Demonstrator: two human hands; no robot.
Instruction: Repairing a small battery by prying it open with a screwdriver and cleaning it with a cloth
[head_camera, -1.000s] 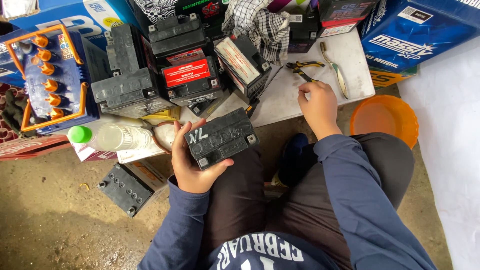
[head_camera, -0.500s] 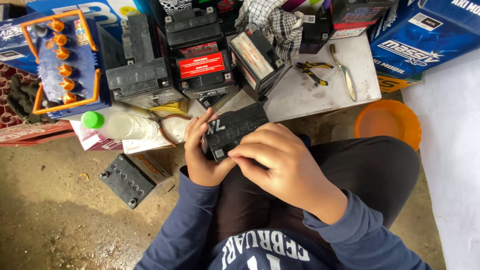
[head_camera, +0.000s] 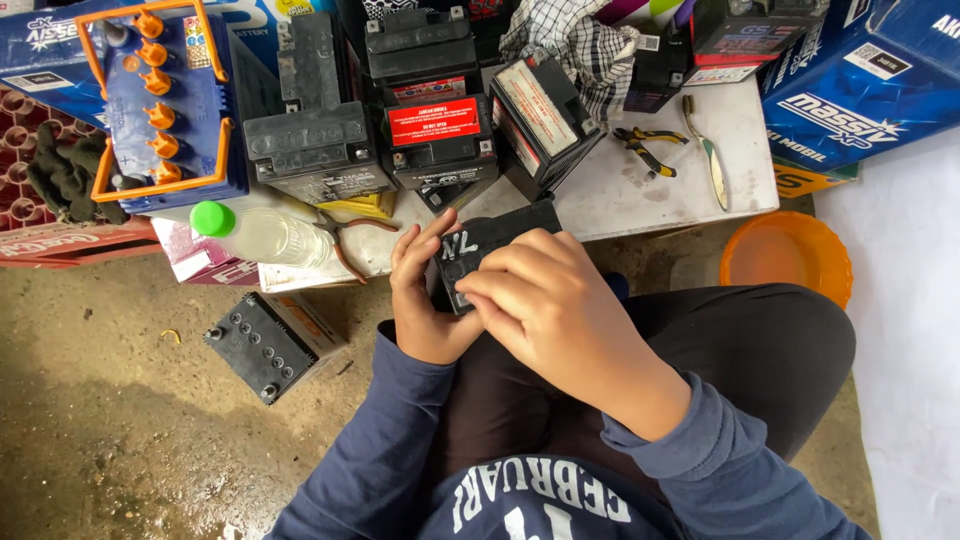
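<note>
Rough, stained concrete floor runs below and to the left of the hands, and just beyond them a low white board serves as a work surface crowded with motorcycle batteries. From the head camera, the left hand cups a small black battery from its left side and underneath, fingers curled up against its face, gripping it firmly over the person's lap. The right hand lies over the battery's right and near side, fingers bent and closed onto its edge, so both hands have hold of it; the battery is tilted, its white-marked face turned up toward the camera. Directly past the hands stand a black battery with a red label and a grey-topped battery, with another battery leaning on its side to their right. Further right of the hands, yellow-handled pliers and a flat metal tool rest on the board, and an orange bowl sits on the floor beside the person's right knee. Left of the hands lie a clear bottle with a green cap, a blue battery with orange caps, and, on the floor, a lone black battery.
</note>
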